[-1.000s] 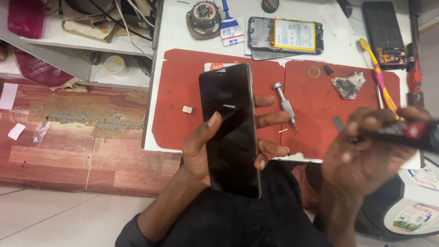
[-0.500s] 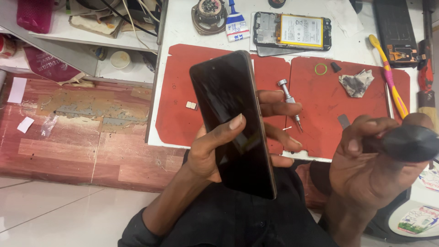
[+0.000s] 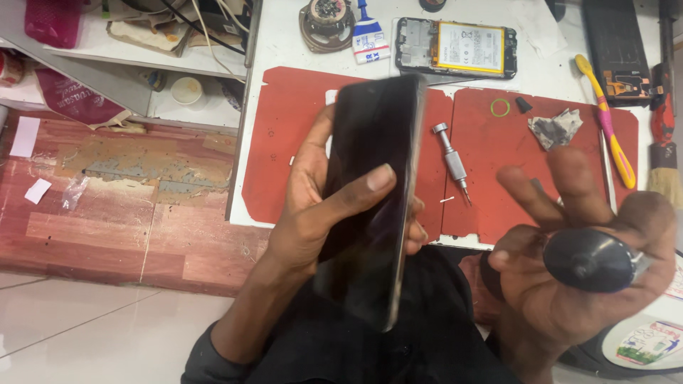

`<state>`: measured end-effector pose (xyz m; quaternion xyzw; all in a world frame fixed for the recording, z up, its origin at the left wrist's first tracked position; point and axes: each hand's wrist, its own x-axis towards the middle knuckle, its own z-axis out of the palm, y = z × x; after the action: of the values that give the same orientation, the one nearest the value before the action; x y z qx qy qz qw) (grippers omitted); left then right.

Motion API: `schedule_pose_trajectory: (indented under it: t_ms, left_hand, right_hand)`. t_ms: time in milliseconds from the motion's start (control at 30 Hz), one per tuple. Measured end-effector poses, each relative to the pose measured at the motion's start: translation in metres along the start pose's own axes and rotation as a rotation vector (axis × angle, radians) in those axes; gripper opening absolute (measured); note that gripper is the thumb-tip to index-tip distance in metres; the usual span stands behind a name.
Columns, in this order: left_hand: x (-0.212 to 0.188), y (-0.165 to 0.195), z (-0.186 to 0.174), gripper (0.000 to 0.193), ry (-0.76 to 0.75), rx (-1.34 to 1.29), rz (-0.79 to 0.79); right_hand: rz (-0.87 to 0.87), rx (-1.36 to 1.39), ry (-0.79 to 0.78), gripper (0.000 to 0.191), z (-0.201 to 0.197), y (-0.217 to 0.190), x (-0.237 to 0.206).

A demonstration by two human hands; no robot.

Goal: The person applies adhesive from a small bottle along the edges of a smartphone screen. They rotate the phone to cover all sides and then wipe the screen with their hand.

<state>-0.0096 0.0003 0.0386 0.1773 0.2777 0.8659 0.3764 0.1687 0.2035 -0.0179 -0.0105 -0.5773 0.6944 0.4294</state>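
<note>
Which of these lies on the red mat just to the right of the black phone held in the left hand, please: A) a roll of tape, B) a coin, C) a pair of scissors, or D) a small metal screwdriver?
D: a small metal screwdriver lies on the red mat just right of the black phone that the left hand grips.

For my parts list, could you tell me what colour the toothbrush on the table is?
The toothbrush is yellow with pink, seen in the head view.
</note>
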Motion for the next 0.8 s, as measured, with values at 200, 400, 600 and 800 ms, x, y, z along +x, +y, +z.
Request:
schedule_pose_trajectory:
  t_ms: [200, 400, 600, 800]
  left_hand:
    - [0.000, 0.003, 0.000, 0.065, -0.020, 0.150, 0.073]
    - [-0.008, 0.001, 0.007, 0.084, -0.018, 0.041, 0.094]
    - [-0.013, 0.001, 0.011, 0.060, -0.181, 0.196, 0.118]
    - [-0.022, 0.000, 0.015, 0.054, -0.231, 0.360, 0.136]
  right_hand:
    - [0.113, 0.052, 0.055, 0.025, 0.006, -0.021, 0.011]
    - [0.030, -0.589, 0.100, 0.075, 0.010, -0.027, 0.009]
    - [-0.001, -0.145, 0.226, 0.038, 0.019, -0.023, 0.015]
    - [-0.188, -0.453, 0.148, 0.058, 0.039, -0.027, 0.006]
